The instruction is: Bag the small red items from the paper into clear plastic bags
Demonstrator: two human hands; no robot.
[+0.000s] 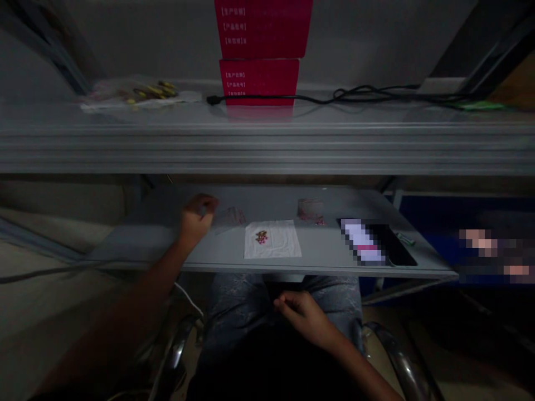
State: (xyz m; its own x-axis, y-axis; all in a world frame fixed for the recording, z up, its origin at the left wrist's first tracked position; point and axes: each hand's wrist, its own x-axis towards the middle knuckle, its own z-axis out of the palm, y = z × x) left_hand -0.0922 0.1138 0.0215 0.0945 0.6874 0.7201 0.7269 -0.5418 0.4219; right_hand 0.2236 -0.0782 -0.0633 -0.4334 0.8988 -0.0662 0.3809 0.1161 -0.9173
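My left hand point(195, 221) hovers over the left part of the grey table, its fingers curled into a pinch. What they hold, if anything, is too dark and blurred to make out. Just right of it lie clear plastic bags point(230, 218) with reddish edges. Above my lap is my right hand point(307, 316), fingers curled in and thumb against them; anything inside is hidden. Between the hands, near the table's front edge, a white cloth or paper sheet point(284, 240) lies flat. On it sits a little pile of small pink and gold pieces point(262, 237).
Another clear bag point(310, 208) with pink bits lies behind the sheet. A lit phone point(363, 242), pixelated, rests at the table's right. Above runs a shelf point(267, 147) bearing red boxes point(259, 81), a black cable point(317, 100) and a bag of yellow-black items point(154, 91).
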